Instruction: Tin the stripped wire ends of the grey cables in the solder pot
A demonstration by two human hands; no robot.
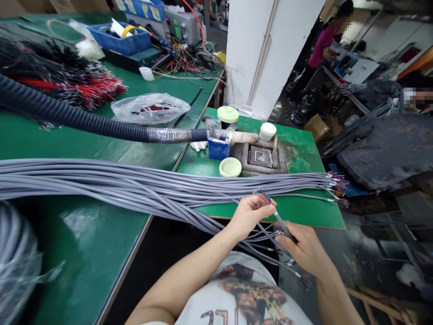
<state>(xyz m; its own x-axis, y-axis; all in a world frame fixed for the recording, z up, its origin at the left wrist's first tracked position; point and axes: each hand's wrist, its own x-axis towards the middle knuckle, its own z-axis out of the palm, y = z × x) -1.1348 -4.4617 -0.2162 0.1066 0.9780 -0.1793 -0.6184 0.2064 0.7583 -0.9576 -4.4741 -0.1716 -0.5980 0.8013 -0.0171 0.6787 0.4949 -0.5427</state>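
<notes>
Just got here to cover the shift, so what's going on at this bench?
A person is working on grey multi-core cables. Their left hand holds a cable end with fanned coloured wires, and their right hand grips the same cable just below it. A long bundle of grey cables lies across the green bench mat, its ends reaching to the right. Farther back, another person stands by a separate bench.

White pillar (260, 54) behind green workbench (297, 151)
</notes>
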